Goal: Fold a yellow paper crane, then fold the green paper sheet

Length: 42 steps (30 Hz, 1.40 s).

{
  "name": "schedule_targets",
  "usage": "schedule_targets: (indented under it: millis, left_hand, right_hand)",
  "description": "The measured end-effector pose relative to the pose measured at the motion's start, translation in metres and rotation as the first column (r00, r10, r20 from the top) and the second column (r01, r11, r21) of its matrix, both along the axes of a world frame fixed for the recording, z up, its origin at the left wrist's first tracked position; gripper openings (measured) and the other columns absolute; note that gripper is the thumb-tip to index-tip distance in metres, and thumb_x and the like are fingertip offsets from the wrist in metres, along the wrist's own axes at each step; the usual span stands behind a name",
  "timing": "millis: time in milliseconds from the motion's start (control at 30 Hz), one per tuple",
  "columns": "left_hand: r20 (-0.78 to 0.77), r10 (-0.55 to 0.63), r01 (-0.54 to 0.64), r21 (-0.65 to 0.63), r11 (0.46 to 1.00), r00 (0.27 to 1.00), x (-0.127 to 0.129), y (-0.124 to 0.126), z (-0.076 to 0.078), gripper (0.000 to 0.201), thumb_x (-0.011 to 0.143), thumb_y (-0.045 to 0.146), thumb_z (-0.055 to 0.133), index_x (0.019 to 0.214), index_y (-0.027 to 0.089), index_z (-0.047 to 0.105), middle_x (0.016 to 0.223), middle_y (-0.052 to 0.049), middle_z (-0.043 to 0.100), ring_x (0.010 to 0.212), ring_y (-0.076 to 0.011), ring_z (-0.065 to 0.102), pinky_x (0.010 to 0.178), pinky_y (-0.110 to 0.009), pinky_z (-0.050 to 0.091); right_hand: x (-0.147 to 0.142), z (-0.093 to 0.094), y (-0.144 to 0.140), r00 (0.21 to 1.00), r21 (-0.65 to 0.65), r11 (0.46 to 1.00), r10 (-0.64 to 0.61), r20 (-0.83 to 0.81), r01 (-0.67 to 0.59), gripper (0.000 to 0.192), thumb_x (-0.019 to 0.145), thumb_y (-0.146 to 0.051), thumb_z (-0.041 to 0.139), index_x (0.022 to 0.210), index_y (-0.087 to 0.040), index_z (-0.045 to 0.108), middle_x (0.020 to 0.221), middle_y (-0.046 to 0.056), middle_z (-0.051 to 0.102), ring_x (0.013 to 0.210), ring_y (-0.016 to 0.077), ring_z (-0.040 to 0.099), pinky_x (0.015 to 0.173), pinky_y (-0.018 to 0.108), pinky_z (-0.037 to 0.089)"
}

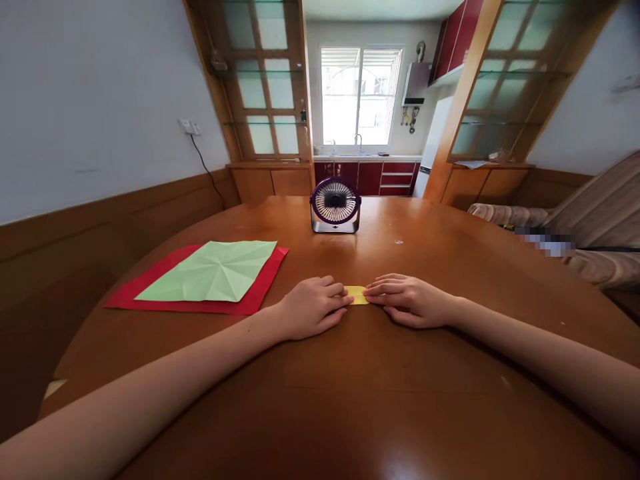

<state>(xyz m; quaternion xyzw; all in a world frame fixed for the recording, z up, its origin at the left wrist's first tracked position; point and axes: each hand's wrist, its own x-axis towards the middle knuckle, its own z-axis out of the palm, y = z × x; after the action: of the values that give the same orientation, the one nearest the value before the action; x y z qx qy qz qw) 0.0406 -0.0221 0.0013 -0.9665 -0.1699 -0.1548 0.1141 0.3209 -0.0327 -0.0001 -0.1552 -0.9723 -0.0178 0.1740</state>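
Observation:
A small piece of yellow folded paper [357, 295] lies flat on the table in front of me, between my hands. My left hand [316, 307] has its fingers curled and pressed on the paper's left end. At the other end, the fingertips of my right hand [413, 301] rest on the paper, held close together. Both ends of the paper are partly hidden under the fingers. To the left lies a light green square sheet of paper [213, 272], marked with creases that meet near its middle. Beneath it a red sheet [123, 298] sticks out around the edges.
A small round purple desk fan [335, 203] stands beyond my hands on the brown wooden table [350, 400]. A tiny pale scrap [399, 242] lies to the right of the fan. Past the table's right edge is a striped cushioned seat [595, 267].

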Motion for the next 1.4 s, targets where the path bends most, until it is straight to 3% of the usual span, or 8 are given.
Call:
schedule_targets:
  millis: [333,533,667,800,1033,1200,1400]
  left_hand:
    - [0.073,-0.077,0.082,-0.060,0.995,0.994,-0.016,0.006,0.003,0.028,0.091,0.020,0.045,0.109,0.015,0.066,0.093,-0.009,0.066,0.084,-0.0182,0.061,0.077,-0.030,0.050]
    - [0.064,-0.085,0.089,-0.074,0.993,0.994,-0.016,0.006,0.004,0.030,0.090,0.019,0.046,0.113,0.014,0.064,0.097,-0.008,0.066,0.086,-0.0188,0.061,0.080,-0.032,0.050]
    - [0.036,-0.085,0.087,-0.059,0.995,0.996,-0.015,0.004,0.004,0.032,0.090,0.019,0.046,0.117,0.013,0.061,0.106,-0.009,0.067,0.090,-0.0198,0.061,0.082,-0.033,0.051]
    - [0.072,-0.110,0.113,-0.045,0.993,0.991,-0.016,0.007,0.001,0.029,0.092,0.019,0.046,0.113,0.015,0.065,0.105,-0.009,0.070,0.088,-0.0194,0.063,0.079,-0.032,0.052]
    - [0.163,-0.120,0.160,-0.263,0.951,0.979,-0.028,0.012,0.000,0.028,0.085,0.015,0.052,0.105,0.018,0.071,0.113,-0.008,0.071,0.103,-0.0193,0.067,0.090,-0.031,0.054]
    - [0.107,-0.098,0.134,-0.423,0.896,0.989,-0.038,0.013,0.015,0.025,0.080,0.012,0.056,0.095,0.019,0.075,0.108,-0.006,0.072,0.111,-0.0193,0.065,0.096,-0.028,0.052]
    - [0.031,-0.067,0.074,-0.476,0.877,0.997,-0.041,0.014,0.030,0.026,0.076,0.007,0.058,0.087,0.022,0.077,0.112,-0.003,0.071,0.113,-0.0199,0.063,0.096,-0.030,0.052]
  right_hand:
    - [0.001,0.000,-0.001,1.000,-0.024,1.000,-0.007,-0.022,0.007,0.043,0.090,-0.015,0.045,0.132,-0.017,0.053,0.123,0.011,0.064,0.118,0.0223,0.056,0.099,0.044,0.046]
    - [-0.004,0.005,-0.002,0.995,-0.042,0.999,-0.020,0.099,0.024,0.048,0.087,-0.013,0.042,0.135,-0.016,0.047,0.131,0.013,0.057,0.121,0.0244,0.051,0.100,0.046,0.042]
    - [-0.012,0.008,-0.001,0.987,-0.035,0.998,-0.049,0.154,0.055,0.058,0.079,-0.011,0.044,0.138,-0.012,0.043,0.121,0.017,0.060,0.112,0.0274,0.051,0.095,0.047,0.042]
    - [-0.016,0.009,-0.001,0.992,-0.047,0.997,-0.057,0.110,0.062,0.056,0.077,-0.010,0.043,0.132,-0.016,0.046,0.114,0.012,0.063,0.103,0.0249,0.053,0.096,0.045,0.038]
    - [-0.011,0.006,0.000,0.997,-0.040,0.997,-0.063,0.045,0.065,0.049,0.080,-0.014,0.045,0.129,-0.018,0.048,0.111,0.009,0.066,0.097,0.0234,0.053,0.099,0.046,0.031]
    - [-0.008,0.003,-0.001,0.997,-0.021,0.997,-0.079,0.007,0.079,0.043,0.083,-0.017,0.046,0.125,-0.016,0.053,0.101,0.009,0.066,0.089,0.0212,0.054,0.097,0.044,0.033]
    - [0.001,0.002,0.000,0.994,0.008,0.997,-0.078,-0.075,0.079,0.037,0.085,-0.017,0.047,0.120,-0.018,0.058,0.087,0.006,0.066,0.078,0.0184,0.054,0.093,0.043,0.034]
